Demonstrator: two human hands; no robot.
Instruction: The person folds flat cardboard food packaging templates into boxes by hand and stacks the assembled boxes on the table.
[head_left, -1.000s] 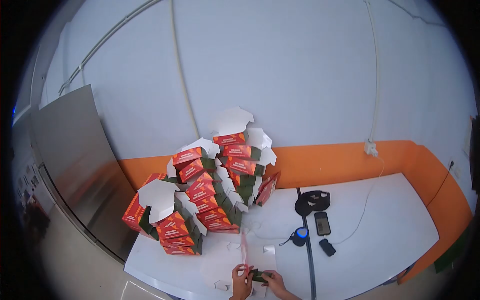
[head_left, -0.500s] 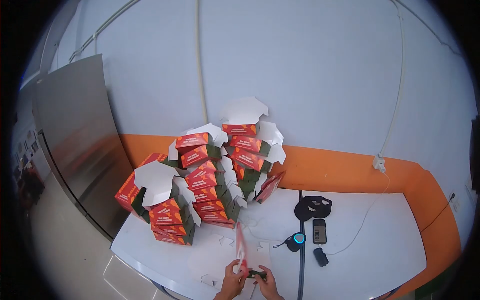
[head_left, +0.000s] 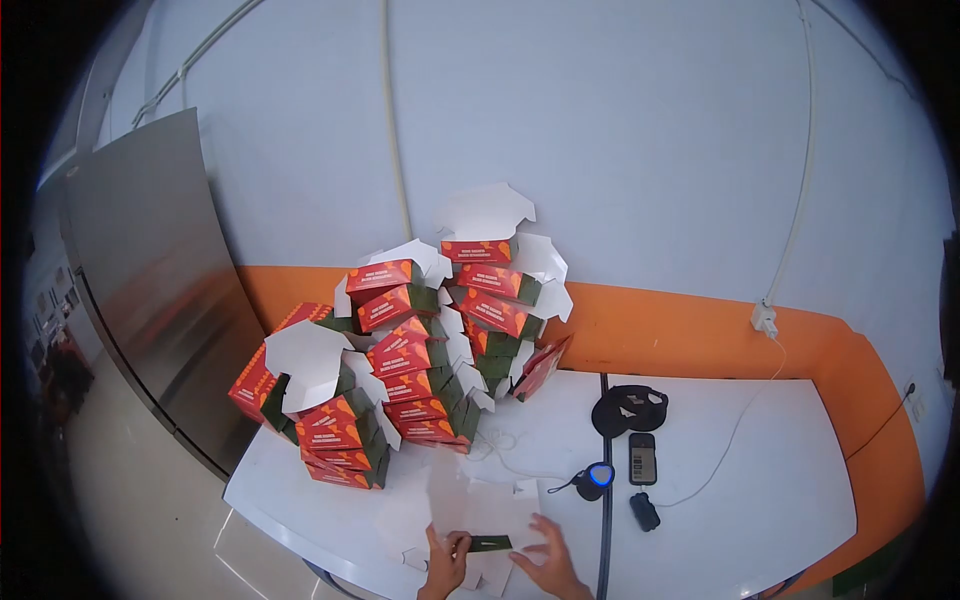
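At the near edge of the table, a partly folded carton [head_left: 462, 505] shows its white inside, with a dark green side panel [head_left: 490, 543] toward me. My left hand [head_left: 446, 562] pinches it at the left end of that green panel. My right hand [head_left: 552, 562] is beside the right end with fingers spread; whether a fingertip touches the cardboard I cannot tell. White cardboard with notched edges [head_left: 400, 515] lies flat beneath and around the carton.
Stacks of red and green boxes with open white lids [head_left: 415, 385] stand at the left and back. To the right are a black cap [head_left: 628, 410], a phone [head_left: 642, 460], a small black device [head_left: 644, 511] and a round speaker [head_left: 594, 481]. A white cable [head_left: 735, 430] crosses the table.
The carton has turned from edge-on with red showing to opened out with its white inside visible. My right hand has moved right and let go of the green panel, fingers spreading.
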